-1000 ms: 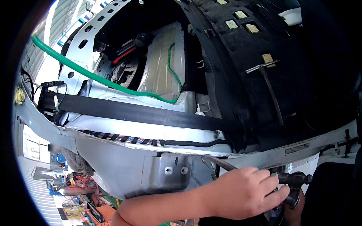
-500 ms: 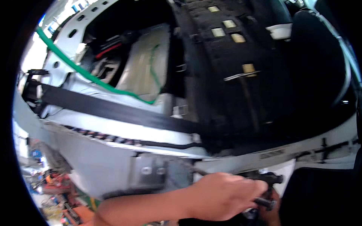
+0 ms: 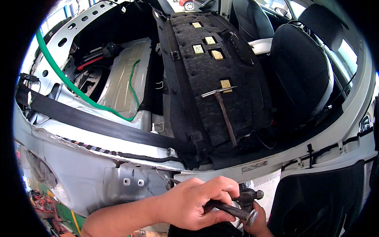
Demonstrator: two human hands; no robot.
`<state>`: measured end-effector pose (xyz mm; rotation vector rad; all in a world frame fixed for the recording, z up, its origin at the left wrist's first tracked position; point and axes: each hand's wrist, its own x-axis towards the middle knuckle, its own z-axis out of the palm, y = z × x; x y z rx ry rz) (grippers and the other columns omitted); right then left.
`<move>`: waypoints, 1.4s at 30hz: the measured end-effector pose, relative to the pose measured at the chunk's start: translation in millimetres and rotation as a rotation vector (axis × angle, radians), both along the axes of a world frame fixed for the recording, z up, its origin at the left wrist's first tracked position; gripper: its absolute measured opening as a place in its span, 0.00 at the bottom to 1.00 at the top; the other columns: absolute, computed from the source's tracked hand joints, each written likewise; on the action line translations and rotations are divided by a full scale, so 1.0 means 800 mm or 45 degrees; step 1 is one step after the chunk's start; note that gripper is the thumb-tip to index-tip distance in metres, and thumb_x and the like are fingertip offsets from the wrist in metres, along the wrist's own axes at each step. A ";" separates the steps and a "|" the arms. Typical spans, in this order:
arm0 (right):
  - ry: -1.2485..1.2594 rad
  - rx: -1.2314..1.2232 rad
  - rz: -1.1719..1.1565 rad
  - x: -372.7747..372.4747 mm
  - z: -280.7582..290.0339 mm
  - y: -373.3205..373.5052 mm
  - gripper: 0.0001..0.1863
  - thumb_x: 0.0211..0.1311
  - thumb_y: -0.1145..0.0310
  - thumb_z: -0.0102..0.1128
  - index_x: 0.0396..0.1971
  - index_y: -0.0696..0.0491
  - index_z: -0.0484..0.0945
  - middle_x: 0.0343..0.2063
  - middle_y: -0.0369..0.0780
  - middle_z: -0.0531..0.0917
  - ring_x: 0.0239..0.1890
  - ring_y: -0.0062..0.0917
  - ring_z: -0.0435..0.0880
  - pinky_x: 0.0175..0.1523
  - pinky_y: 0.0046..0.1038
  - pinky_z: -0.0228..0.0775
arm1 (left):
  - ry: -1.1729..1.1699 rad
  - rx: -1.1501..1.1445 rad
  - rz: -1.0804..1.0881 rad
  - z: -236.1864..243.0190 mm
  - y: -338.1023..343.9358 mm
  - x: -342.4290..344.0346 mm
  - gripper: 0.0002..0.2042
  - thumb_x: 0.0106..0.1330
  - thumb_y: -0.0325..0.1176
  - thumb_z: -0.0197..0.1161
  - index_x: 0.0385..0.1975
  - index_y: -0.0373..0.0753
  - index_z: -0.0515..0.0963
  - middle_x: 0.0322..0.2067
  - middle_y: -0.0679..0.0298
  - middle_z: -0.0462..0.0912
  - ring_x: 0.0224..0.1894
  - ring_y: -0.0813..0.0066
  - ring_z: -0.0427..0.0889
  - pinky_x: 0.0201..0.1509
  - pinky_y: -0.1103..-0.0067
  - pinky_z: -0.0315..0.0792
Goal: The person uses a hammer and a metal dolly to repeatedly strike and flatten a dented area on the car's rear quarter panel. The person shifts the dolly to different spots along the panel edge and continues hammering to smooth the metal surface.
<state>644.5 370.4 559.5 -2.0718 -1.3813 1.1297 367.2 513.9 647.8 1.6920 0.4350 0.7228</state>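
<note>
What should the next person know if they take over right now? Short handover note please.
Left hand: wrapped around a dark metal rod, held against the car body sill.
Right hand: mostly hidden under the left, gripping a small hammer by the rod.
A second hammer lies loose on the folded seat back.
Green hose and black belt cross the stripped boot.
Done or left: cannot tell.
</note>
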 end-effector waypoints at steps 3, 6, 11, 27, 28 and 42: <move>0.057 -0.009 -0.019 0.000 -0.003 -0.005 0.19 0.58 0.60 0.76 0.41 0.58 0.81 0.27 0.45 0.87 0.30 0.33 0.87 0.39 0.36 0.78 | -0.031 0.053 0.006 0.000 0.000 0.000 0.26 0.61 0.32 0.80 0.54 0.36 0.72 0.35 0.58 0.88 0.35 0.70 0.90 0.38 0.78 0.81; 0.057 0.004 -0.023 0.001 -0.006 -0.011 0.20 0.58 0.59 0.76 0.42 0.58 0.81 0.27 0.45 0.87 0.30 0.34 0.88 0.39 0.36 0.78 | -0.040 0.096 0.005 0.001 0.002 0.001 0.25 0.61 0.31 0.79 0.54 0.36 0.73 0.34 0.58 0.88 0.35 0.69 0.90 0.37 0.77 0.82; -0.027 -0.011 0.009 0.007 -0.011 -0.018 0.22 0.57 0.57 0.76 0.44 0.58 0.81 0.28 0.46 0.87 0.30 0.36 0.88 0.39 0.37 0.79 | 0.017 0.144 0.004 0.001 0.000 0.002 0.24 0.61 0.32 0.79 0.53 0.36 0.74 0.35 0.59 0.88 0.35 0.68 0.91 0.37 0.77 0.82; -0.366 -0.608 0.016 0.084 -0.176 -0.169 0.31 0.55 0.46 0.75 0.43 0.60 0.79 0.35 0.54 0.86 0.43 0.53 0.87 0.48 0.47 0.79 | -0.144 0.372 0.605 0.015 0.008 -0.012 0.15 0.62 0.26 0.76 0.47 0.28 0.83 0.32 0.56 0.88 0.30 0.74 0.87 0.36 0.81 0.78; -0.335 -0.625 0.060 0.089 -0.196 -0.190 0.32 0.55 0.45 0.75 0.43 0.60 0.79 0.36 0.54 0.87 0.43 0.52 0.87 0.49 0.47 0.79 | -0.133 0.329 0.626 0.012 0.008 -0.013 0.15 0.64 0.25 0.75 0.48 0.28 0.82 0.33 0.56 0.89 0.32 0.75 0.87 0.37 0.81 0.78; -0.060 -0.775 0.123 0.104 -0.283 -0.411 0.36 0.54 0.56 0.77 0.60 0.59 0.77 0.47 0.53 0.86 0.51 0.42 0.85 0.58 0.40 0.75 | -0.123 0.603 0.334 -0.014 -0.009 0.020 0.10 0.69 0.35 0.67 0.40 0.35 0.85 0.35 0.51 0.88 0.35 0.56 0.88 0.40 0.66 0.79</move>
